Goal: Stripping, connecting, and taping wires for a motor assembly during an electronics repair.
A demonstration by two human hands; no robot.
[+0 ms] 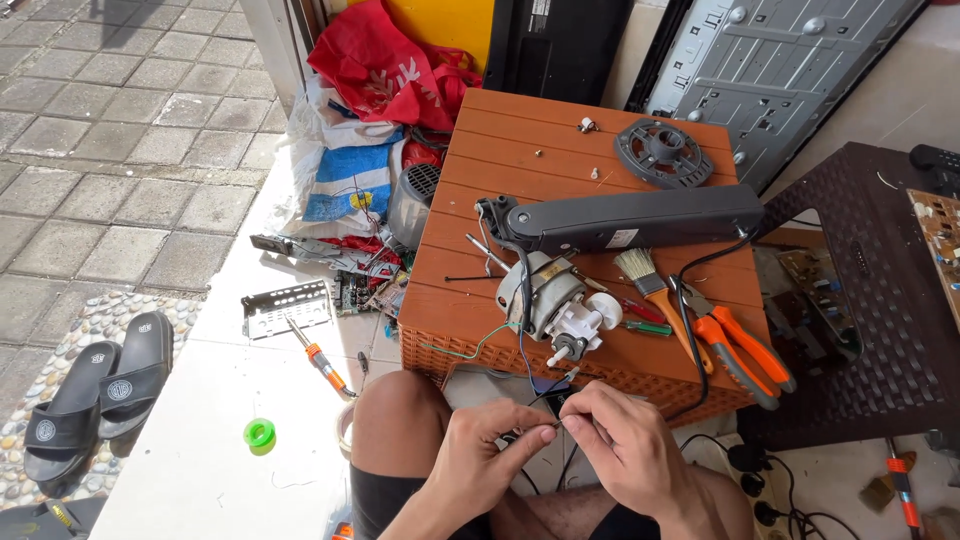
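Thin wires from fan motor on brown table run near, so left hand & right hand both pinch their ends together over lap.

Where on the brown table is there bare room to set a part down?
The brown table is bare at its far-left corner, behind the dark housing, left of the round grille. The near side is crowded: motor, brush, pliers.

one head-worn view, looking steeply down

the camera sits above the person's lap, close to the left hand and right hand at the bottom edge, facing forward over the brown table to the paved ground top left; no second view shares the scene.
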